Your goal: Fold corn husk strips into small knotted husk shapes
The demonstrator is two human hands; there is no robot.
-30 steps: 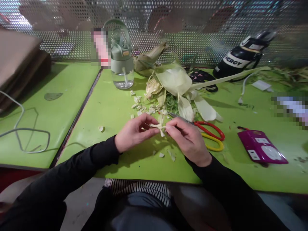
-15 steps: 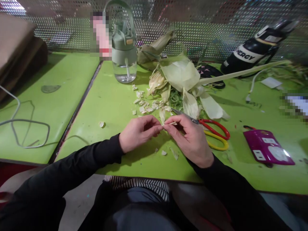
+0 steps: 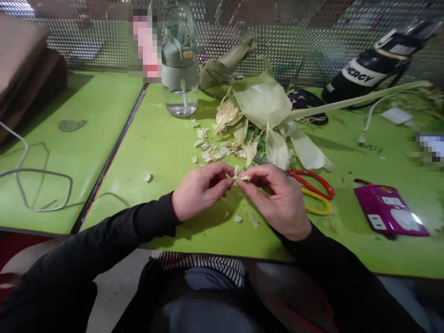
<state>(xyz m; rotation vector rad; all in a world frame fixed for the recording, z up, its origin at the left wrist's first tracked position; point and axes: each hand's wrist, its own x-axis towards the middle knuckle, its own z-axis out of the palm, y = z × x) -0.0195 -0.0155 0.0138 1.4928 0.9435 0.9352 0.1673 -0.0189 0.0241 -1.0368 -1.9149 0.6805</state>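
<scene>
Between both sets of fingertips is a small folded piece of pale corn husk [image 3: 243,177], with short ends sticking up and to the right. My left hand [image 3: 204,188] pinches it from the left, thumb against forefinger. From the right, my right hand [image 3: 279,199] grips it the same way. Just above the right fingers shows a pale husk flap [image 3: 250,151]; whether it joins the held piece I cannot tell. Scissors [image 3: 316,182] with red and yellow handles lie beside my right hand, blades partly hidden. Small cut husk scraps [image 3: 208,150] are scattered beyond the hands.
Behind the scraps lie large husk leaves [image 3: 265,104] and a husk flower [image 3: 227,115]. A water bottle [image 3: 180,78] stands back left; a black bottle [image 3: 367,69] leans back right. A purple case [image 3: 391,210] is at right, a cable [image 3: 38,171] at left.
The husk piece has been turned in my fingertips, and its upright strip looks shorter. A flap now covers part of the scissor blades. Both hands stay nearly in place; the view has shifted slightly.
</scene>
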